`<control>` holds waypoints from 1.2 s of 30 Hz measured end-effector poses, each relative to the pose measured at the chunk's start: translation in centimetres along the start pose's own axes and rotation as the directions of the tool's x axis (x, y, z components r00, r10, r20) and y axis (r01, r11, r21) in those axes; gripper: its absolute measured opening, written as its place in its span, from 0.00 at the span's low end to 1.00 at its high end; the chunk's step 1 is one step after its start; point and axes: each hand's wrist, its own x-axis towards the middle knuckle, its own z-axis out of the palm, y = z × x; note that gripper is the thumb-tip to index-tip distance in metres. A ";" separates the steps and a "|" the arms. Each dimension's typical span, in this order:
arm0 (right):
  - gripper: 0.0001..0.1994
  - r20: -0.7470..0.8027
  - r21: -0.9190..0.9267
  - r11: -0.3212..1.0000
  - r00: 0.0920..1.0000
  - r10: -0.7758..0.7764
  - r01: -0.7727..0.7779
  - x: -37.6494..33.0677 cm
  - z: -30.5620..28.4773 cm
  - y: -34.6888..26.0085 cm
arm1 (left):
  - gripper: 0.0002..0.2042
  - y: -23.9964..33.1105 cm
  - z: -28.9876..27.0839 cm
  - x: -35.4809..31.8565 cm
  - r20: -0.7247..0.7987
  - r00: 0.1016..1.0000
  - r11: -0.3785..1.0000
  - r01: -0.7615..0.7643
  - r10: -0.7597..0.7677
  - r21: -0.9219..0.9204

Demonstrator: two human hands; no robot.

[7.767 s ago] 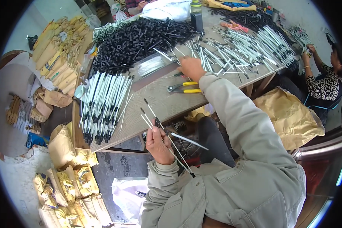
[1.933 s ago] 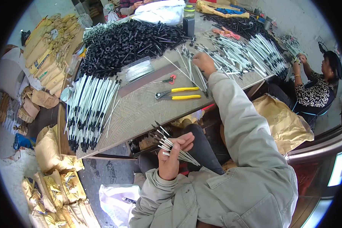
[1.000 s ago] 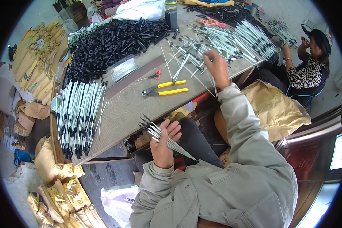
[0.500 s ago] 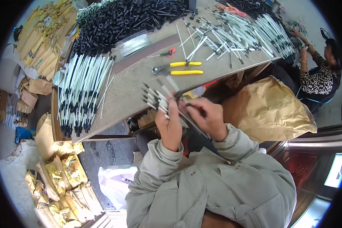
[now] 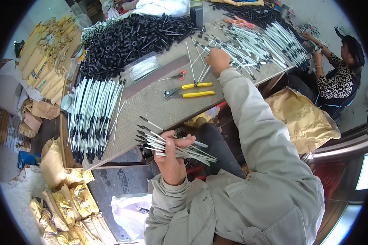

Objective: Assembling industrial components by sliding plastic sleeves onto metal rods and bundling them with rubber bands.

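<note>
My left hand (image 5: 171, 162) is closed around a loose bundle of thin white rods with black tips (image 5: 151, 141), held in front of the table edge. The black ends fan out to the left and the bare white ends point right. My right hand (image 5: 218, 60) is stretched out over the table, at the left side of a scattered pile of similar rods (image 5: 245, 45). Its fingers are curled, and whatever is between them is hidden. Below that hand lie cutting pliers with yellow handles (image 5: 190, 90) and small red-handled scissors (image 5: 180, 75).
A neat row of black-and-white rods (image 5: 94, 114) lies at the table's left. Behind it rises a heap of black parts (image 5: 131, 45), beside a clear bag of thin strands (image 5: 145, 67). Brown paper (image 5: 300, 118) hangs at the right edge, near another person (image 5: 339, 77).
My right hand has left the bundle and reached forward to the scattered rods. My left hand has moved slightly down and left with the bundle.
</note>
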 end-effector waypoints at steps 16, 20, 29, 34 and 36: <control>0.05 -0.111 0.354 0.749 0.820 -0.561 0.561 -20.3 -11.9 -3.2 | 0.19 -0.3 -0.4 3.4 -0.074 0.991 0.988 0.121 -0.115 0.094; 0.05 -0.021 0.188 0.691 0.706 -0.708 0.698 -23.6 -11.5 -3.5 | 0.17 -1.4 0.3 4.0 -0.050 0.989 0.989 0.143 -0.141 0.033; 0.11 -0.186 0.415 0.821 0.920 -0.344 0.391 -4.5 -5.6 -0.5 | 0.14 0.7 -1.6 3.0 0.031 0.994 0.992 0.104 -0.101 -0.075; 0.13 -0.024 -0.121 0.980 0.987 -0.161 0.157 3.4 1.3 3.3 | 0.14 2.1 -1.5 0.7 0.183 0.983 0.982 0.061 -0.028 -0.176; 0.13 -0.021 -0.068 0.988 0.989 -0.143 0.141 4.4 1.3 3.3 | 0.13 2.4 -1.7 0.5 0.211 0.977 0.975 0.071 -0.025 -0.212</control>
